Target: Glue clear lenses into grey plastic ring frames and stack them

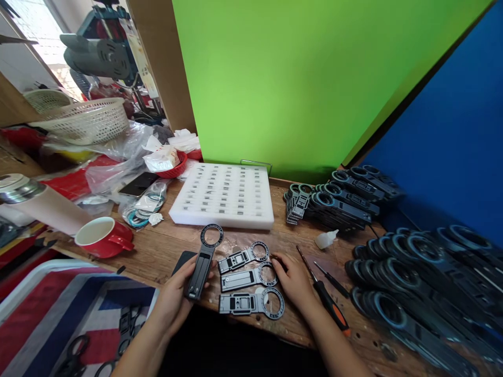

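Observation:
My left hand (176,293) is closed around a dark ring-ended bracket (199,272), its ring pointing up and away from me. A dark flat block (182,260) shows behind that hand; whether the hand touches it I cannot tell. Beside it, three grey ring-ended brackets lie in a row on the table: a top one (237,260), a middle one (238,280) and a near one (240,303). My right hand (291,277) rests by the rings of the top and middle brackets, fingers loosely bent and apart, holding nothing I can see.
A white foam tray (220,217) with rows of small metal pieces stands behind. An orange-black screwdriver (330,309), a thinner screwdriver (332,280) and a small white bottle (326,239) lie right, before stacked brackets (346,209). Left are a red mug (102,238) and a lined bin (94,293).

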{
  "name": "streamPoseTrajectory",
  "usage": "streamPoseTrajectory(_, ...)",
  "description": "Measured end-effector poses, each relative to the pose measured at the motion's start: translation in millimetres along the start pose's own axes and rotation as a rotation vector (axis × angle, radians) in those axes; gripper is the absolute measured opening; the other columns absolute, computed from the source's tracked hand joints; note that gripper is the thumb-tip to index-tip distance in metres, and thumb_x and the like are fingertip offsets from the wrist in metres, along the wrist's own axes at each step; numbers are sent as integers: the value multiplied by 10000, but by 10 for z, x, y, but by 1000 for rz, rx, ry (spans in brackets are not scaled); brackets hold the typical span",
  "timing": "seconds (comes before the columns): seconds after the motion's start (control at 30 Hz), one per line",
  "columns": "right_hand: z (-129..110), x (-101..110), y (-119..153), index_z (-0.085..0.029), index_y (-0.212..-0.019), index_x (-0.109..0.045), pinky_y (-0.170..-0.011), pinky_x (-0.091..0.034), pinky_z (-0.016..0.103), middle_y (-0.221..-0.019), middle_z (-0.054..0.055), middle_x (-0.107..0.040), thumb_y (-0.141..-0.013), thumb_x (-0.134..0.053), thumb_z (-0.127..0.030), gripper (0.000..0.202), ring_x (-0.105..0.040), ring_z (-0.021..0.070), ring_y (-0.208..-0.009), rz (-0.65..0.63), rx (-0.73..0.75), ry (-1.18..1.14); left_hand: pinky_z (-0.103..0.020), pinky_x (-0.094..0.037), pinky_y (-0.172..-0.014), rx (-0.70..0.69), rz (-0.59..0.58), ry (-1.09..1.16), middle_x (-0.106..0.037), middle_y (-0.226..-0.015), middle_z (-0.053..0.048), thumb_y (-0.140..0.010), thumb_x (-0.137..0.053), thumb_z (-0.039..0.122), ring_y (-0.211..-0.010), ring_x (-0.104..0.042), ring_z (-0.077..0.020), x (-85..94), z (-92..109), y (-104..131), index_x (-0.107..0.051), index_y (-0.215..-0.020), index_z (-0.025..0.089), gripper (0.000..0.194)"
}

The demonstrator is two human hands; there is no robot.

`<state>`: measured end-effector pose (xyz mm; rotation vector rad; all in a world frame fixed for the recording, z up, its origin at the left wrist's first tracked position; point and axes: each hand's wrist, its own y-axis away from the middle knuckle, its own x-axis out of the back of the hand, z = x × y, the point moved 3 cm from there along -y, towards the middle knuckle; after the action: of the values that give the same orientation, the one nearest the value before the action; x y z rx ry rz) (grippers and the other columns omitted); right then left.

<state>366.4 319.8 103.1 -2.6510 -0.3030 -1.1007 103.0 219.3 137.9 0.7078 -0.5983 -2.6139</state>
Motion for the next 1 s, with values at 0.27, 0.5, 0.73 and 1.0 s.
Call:
streamPoseTrajectory(0.27,13,-8,7,-189,-993,-657,-845,-463,381,-1001,86,-689,-892,-431,-322,281,-614,244,-951,-13,6,5,-161,-420,-426,92,55,49,-686,-850,-36,-811,-556,227,-538,-581,-85,-21,-58,-21,-600,-1111,177,307)
streamPoseTrajectory(0.5,12,-19,-4,-179,-1056,-643,-862,-449,363,-1030,87,-674,-910,-429,-305,288,-600,234,-974,-10,14,10,-282,-511,-604,-266,-23,-623,-701,-889,-77,-804,-506,488,-677,-633,-176,-86,-16,-299,-642,-1076,149,455)
streamPoseTrajectory(0.73,-105,-53,-20,-300,-1234,-576,-751,-429,336,-869,53,-620,-944,-408,-374,343,-571,223,-870,-95,54,298,-402,-378,-985,-483,-220,-1023,-682,-1113,-64,-834,-487,384,-1073,-579,-270,-464,129,-817,-671,-1067,212,343)
streamPoseTrajectory(1.0,-131,-40,-1,-325,-1146,-625,-770,-367,310,-898,36,-583,-950,-408,-396,301,-529,196,-877,-140,53,312,-370,-431,-909,-622,-300,-1335,-659,-1024,-53,-878,-431,324,-971,-598,-233,-663,108,-1101,-670,-1065,246,313)
